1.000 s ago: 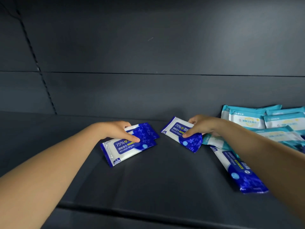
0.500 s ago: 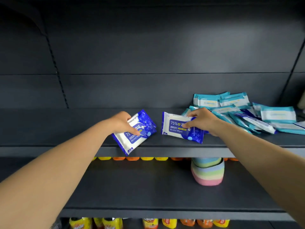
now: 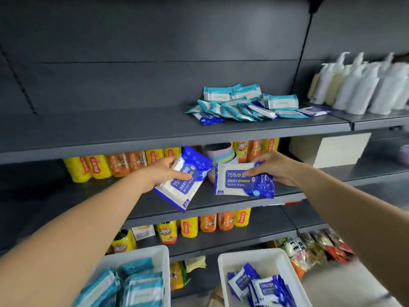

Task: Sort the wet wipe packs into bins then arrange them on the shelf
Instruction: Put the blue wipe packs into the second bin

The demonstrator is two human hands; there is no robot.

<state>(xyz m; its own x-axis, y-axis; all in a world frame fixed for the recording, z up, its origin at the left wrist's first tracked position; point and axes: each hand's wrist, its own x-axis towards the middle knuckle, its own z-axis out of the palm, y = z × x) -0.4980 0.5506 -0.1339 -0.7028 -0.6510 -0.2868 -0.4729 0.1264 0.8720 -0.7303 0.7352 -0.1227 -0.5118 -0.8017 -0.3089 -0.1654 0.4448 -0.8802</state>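
My left hand (image 3: 162,173) grips a blue-and-white alcohol wipe pack (image 3: 183,187), tilted, in the air in front of the shelves. My right hand (image 3: 274,169) pinches a second blue alcohol wipe pack (image 3: 241,185) held flat and level beside it. On the dark upper shelf (image 3: 110,131) lies a loose pile of teal wipe packs (image 3: 239,103) with a few blue ones mixed in. Below, a white bin (image 3: 159,253) on the left holds teal packs (image 3: 137,284). A second white bin (image 3: 265,255) on the right holds blue packs (image 3: 261,286).
White pump bottles (image 3: 363,87) stand on the upper shelf at the right. Yellow and orange snack packets (image 3: 115,165) line the middle and lower shelves. A pastel striped roll (image 3: 219,151) sits behind my hands. Bagged snacks (image 3: 309,249) lie at the lower right.
Both hands lifted their blue packs off the upper shelf and drew them back and down. The view pulled away, bringing the lower shelves and the two bins into sight.
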